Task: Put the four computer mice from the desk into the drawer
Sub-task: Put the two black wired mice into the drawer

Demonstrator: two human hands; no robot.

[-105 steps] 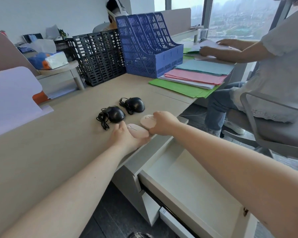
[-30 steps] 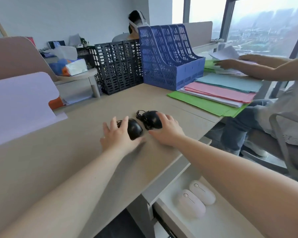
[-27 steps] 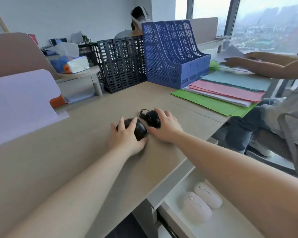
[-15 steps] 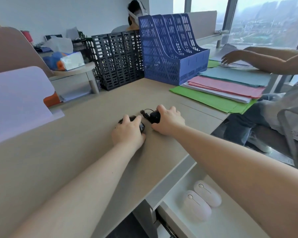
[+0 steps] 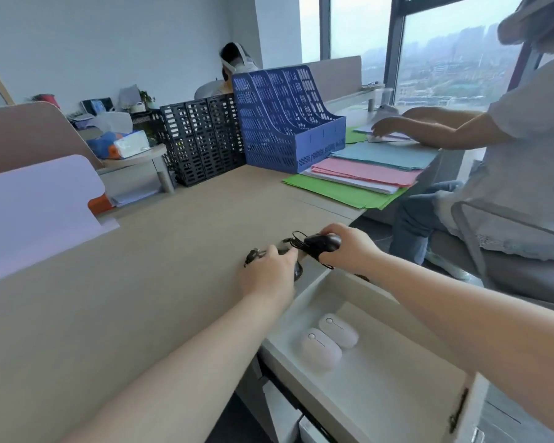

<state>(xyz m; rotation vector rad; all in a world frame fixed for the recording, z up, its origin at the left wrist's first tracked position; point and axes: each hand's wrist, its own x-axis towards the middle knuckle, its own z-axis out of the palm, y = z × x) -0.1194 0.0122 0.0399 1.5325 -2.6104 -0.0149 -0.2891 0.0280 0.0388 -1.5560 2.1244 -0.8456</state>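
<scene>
As fingers grip black mice | pink mice in drawer

- Open-plan office, high floor: tall windows give a hazy view over city buildings.
- Long wood-tone desk with low partition panels between workstations.
- Blue magazine file rack and black mesh file rack stand side by side at the desk's far edge.
- Coloured paper folders lie stacked in green, pink, teal.
- Open pedestal drawer under the desk edge.
- Seated coworker on a grey office chair sorts papers; another person sits behind the racks.
- Tissue box and clutter on the neighbouring desk.
</scene>
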